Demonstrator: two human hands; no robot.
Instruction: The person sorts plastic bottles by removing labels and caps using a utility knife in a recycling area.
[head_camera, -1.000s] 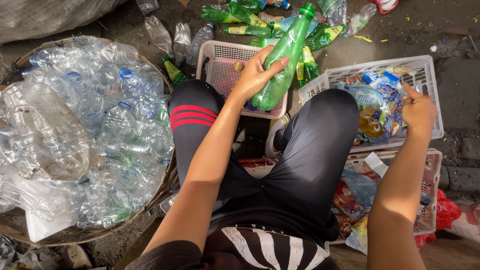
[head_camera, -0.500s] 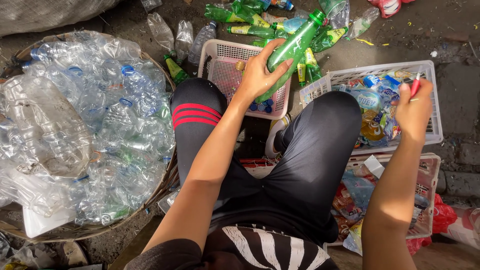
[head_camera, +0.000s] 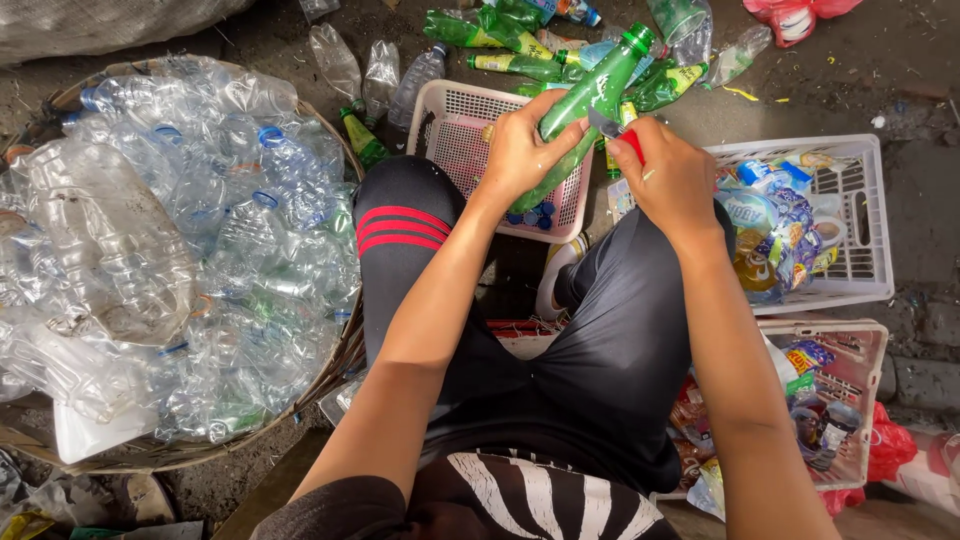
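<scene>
Two hands (head_camera: 600, 165), one green bottle (head_camera: 585, 110)

Showing: 3 pale plastic lattice crates (head_camera: 868, 232) | 1 round woven basket (head_camera: 340, 365) of clear bottles | 2 bare hands (head_camera: 520, 150) | 1 held green plastic bottle (head_camera: 590, 100)
</scene>
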